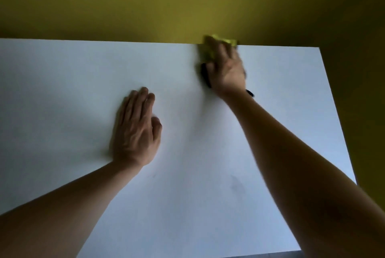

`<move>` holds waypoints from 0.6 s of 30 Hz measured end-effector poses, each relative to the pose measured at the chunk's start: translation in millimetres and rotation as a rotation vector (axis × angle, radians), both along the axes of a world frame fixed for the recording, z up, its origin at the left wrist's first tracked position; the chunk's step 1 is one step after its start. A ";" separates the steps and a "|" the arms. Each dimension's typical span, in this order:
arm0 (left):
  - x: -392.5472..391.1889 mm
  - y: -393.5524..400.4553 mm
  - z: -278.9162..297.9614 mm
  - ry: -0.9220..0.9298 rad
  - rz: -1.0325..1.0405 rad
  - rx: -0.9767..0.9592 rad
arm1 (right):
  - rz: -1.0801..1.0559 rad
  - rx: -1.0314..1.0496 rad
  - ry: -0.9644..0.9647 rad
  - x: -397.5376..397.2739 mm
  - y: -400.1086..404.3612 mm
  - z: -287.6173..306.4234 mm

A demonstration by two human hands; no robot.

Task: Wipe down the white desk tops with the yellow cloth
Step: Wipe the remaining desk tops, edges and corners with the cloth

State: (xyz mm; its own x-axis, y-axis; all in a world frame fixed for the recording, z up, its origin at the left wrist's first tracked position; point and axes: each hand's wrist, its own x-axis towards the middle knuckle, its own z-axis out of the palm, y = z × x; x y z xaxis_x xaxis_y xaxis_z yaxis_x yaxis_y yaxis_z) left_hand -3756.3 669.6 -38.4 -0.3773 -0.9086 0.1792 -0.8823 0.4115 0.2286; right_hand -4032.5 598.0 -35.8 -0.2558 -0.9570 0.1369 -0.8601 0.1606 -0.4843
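The white desk top (73,82) fills most of the view. My right hand (226,68) is stretched to the desk's far edge and presses the crumpled yellow cloth (207,52) flat against the surface, fingers extended over it. The cloth is blurred and mostly hidden under the hand; a bit sticks out past the far edge. My left hand (135,130) rests palm down on the middle of the desk, fingers straight and together, holding nothing.
A yellow-olive wall (145,3) rises directly behind the desk's far edge. The desk's right edge (335,112) runs diagonally down the right side, with the same dark yellow beyond it. Faint grey smudges (236,184) mark the near part of the surface.
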 end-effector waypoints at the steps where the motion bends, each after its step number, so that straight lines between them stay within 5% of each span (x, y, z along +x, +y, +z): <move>1: -1.1 0.2 0.2 0.002 0.007 0.004 | -0.109 -0.008 0.012 -25.4 8.6 -1.7; 7: -1.9 -0.6 -2.3 0.009 0.013 -0.005 | -0.527 0.076 0.005 -65.6 25.5 2.9; 15: -0.1 -0.6 -2.5 0.030 0.013 0.000 | 0.082 0.064 -0.004 115.4 16.4 5.0; 18: 1.6 -1.1 -2.0 0.034 -0.003 0.004 | 0.165 0.055 -0.007 107.0 21.9 6.2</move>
State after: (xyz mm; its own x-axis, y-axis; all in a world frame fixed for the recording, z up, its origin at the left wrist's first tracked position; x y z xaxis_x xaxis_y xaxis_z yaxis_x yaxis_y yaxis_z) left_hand -3754.7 668.5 -40.4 -0.3737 -0.9082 0.1884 -0.8728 0.4130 0.2600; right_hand -3925.5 619.9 -29.6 -0.0955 -0.9920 0.0824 -0.8735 0.0439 -0.4848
